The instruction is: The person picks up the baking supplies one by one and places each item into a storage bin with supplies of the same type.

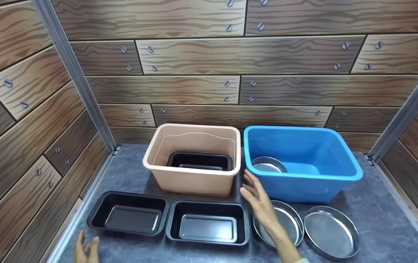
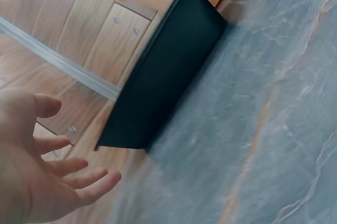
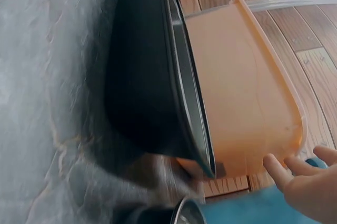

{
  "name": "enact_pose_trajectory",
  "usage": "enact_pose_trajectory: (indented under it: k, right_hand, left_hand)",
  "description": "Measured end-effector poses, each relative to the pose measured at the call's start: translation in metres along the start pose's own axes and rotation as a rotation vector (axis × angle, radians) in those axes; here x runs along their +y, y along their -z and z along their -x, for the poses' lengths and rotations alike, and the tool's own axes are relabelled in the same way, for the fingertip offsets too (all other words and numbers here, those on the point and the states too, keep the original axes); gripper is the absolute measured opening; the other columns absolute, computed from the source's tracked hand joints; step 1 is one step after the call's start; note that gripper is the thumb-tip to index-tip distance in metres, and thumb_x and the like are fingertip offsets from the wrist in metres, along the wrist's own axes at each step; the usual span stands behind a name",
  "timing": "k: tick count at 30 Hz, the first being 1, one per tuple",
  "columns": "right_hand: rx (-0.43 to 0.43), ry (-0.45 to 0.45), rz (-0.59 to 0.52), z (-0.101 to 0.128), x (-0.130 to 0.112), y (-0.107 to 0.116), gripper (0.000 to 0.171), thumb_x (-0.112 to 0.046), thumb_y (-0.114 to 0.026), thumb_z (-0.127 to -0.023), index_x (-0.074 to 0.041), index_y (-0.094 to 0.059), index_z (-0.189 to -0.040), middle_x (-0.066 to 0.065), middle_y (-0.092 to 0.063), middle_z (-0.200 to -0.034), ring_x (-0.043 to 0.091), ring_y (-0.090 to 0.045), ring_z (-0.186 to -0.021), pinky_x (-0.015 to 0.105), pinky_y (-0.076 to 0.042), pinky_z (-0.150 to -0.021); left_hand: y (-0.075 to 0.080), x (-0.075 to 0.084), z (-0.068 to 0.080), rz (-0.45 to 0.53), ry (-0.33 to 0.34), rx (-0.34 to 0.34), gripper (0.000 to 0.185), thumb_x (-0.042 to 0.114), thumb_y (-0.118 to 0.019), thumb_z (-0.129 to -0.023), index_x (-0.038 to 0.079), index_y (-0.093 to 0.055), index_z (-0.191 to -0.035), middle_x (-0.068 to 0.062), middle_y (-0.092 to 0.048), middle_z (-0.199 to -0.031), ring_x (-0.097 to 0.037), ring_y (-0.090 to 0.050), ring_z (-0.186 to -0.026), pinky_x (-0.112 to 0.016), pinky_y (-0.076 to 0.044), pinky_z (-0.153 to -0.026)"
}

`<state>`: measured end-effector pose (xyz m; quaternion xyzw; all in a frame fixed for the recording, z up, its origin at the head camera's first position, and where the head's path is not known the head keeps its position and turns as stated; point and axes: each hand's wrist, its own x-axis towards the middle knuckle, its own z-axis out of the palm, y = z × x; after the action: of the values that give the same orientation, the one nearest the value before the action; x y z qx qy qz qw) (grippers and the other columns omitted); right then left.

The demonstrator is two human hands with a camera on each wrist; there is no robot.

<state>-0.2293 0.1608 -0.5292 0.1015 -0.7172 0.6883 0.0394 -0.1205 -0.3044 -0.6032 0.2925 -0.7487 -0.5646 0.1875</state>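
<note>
My right hand (image 1: 258, 195) hovers open with fingers spread, between the peach tub (image 1: 193, 157) and the blue tub (image 1: 301, 163), above a round metal pan (image 1: 282, 223); it holds nothing. In the right wrist view its fingertips (image 3: 295, 168) show by the peach tub (image 3: 247, 92). My left hand (image 1: 84, 250) is open at the front left, near a black rectangular tray (image 1: 128, 213); it is empty in the left wrist view (image 2: 42, 171). A second black tray (image 1: 208, 226) lies beside the first. Another black tray (image 1: 200, 161) sits inside the peach tub, a round pan (image 1: 267, 165) inside the blue tub.
A second round metal pan (image 1: 331, 232) lies at the front right on the grey marbled counter (image 1: 388, 219). Wood-pattern walls (image 1: 231, 73) close in the back and both sides, with metal corner posts (image 1: 73, 73).
</note>
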Motion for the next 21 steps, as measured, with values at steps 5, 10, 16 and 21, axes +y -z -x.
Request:
enact_pose_trajectory:
  k: [5, 10, 16, 21]
  right_hand:
    - [0.047, 0.005, 0.014, -0.010, -0.002, -0.012, 0.059, -0.023, -0.058, -0.098, -0.023, -0.034, -0.151, 0.009, -0.031, -0.156, 0.036, -0.037, -0.137, 0.054, -0.032, -0.109]
    - [0.077, 0.019, 0.001, -0.020, -0.003, -0.019, 0.059, -0.019, -0.058, -0.098, -0.020, -0.034, -0.151, 0.009, -0.032, -0.155, 0.034, -0.039, -0.136, 0.050, -0.032, -0.110]
    - [0.097, 0.075, -0.002, -0.030, -0.001, -0.026, 0.060, -0.020, -0.060, -0.097, -0.015, -0.034, -0.151, 0.010, -0.033, -0.155, 0.035, -0.038, -0.136, 0.050, -0.033, -0.109]
    - [0.101, 0.051, 0.000, -0.039, 0.003, -0.031, 0.061, -0.018, -0.060, -0.097, -0.012, -0.033, -0.151, 0.013, -0.028, -0.156, 0.039, -0.033, -0.138, 0.052, -0.032, -0.109]
  left_hand:
    - [-0.006, -0.010, -0.004, 0.031, 0.092, -0.067, 0.075, 0.036, -0.048, -0.099, 0.013, -0.006, -0.156, -0.025, -0.011, -0.159, -0.049, -0.033, -0.134, -0.038, -0.040, -0.098]
    - [-0.006, -0.006, -0.007, -0.030, 0.076, -0.078, 0.079, 0.040, -0.048, -0.098, 0.012, -0.003, -0.157, -0.026, -0.012, -0.158, -0.049, -0.037, -0.132, -0.043, -0.042, -0.101]
    - [-0.007, -0.004, -0.015, 0.017, 0.063, -0.130, 0.082, 0.036, -0.052, -0.098, 0.013, 0.000, -0.157, -0.024, -0.005, -0.160, -0.053, -0.036, -0.131, -0.015, -0.048, -0.062]
    - [-0.006, -0.008, -0.023, 0.019, 0.063, -0.177, 0.082, 0.036, -0.054, -0.098, 0.015, -0.002, -0.157, -0.028, -0.003, -0.159, -0.052, -0.043, -0.125, -0.020, -0.052, -0.062]
